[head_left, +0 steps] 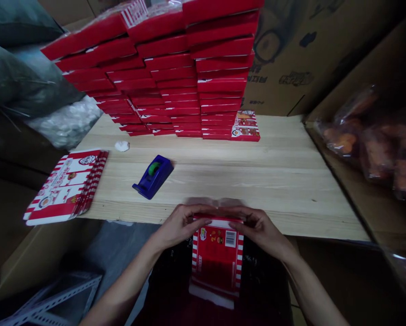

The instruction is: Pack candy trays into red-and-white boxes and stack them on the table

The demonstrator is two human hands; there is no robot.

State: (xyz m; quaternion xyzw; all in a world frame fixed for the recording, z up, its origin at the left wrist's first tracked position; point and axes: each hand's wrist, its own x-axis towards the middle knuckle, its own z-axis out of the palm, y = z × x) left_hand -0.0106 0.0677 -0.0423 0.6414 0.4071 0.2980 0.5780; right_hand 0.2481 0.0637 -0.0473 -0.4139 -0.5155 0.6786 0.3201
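Both hands grip the top end of a red and white printed box [217, 258] held at the near edge of the wooden table [257, 176]. My left hand [181, 222] pinches its upper left corner with fingers curled. My right hand [259, 226] clasps the upper right corner. A barcode shows on the box face. Something clear and blurred sits just above the fingers at the box's top. The lower end of the box hangs below the table edge over my lap.
A tall stack of red boxes [176, 72] fills the back of the table. A blue tape dispenser [153, 176] lies left of centre. A pile of flat printed boxes [67, 185] overhangs the left edge. A cardboard carton holding bagged goods [376, 140] stands on the right.
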